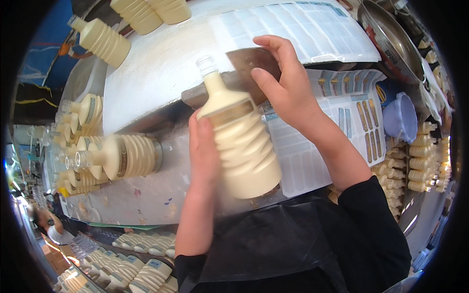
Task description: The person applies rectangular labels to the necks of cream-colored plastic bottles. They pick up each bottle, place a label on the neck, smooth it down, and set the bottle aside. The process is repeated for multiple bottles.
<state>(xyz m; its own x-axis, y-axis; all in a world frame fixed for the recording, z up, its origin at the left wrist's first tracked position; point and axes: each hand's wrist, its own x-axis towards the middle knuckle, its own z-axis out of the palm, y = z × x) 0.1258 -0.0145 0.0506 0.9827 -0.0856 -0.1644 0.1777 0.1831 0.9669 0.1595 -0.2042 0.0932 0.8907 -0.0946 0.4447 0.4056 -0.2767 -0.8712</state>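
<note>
A cream plastic bottle (244, 151) with a ribbed body and clear threaded neck leans across the worktable in front of me. A gold-brown label strip shows below its shoulder. My left hand (202, 146) grips the bottle's left side, its fingertips by the label. Beyond the shoulder, my right hand (288, 80) is raised, thumb and fingers apart in a curve. A flat brown piece (246, 63) appears between them; I cannot tell whether they touch it. Behind the bottle neck lies a grey-brown block (195, 96).
Label sheets (298, 163) lie at the right beside a lavender bucket (399, 118). More sheets (293, 29) cover the white board (151, 73). Cream bottles (134, 155) lie at the left; others (151, 276) fill the lower left. A metal basin (395, 39) stands far right.
</note>
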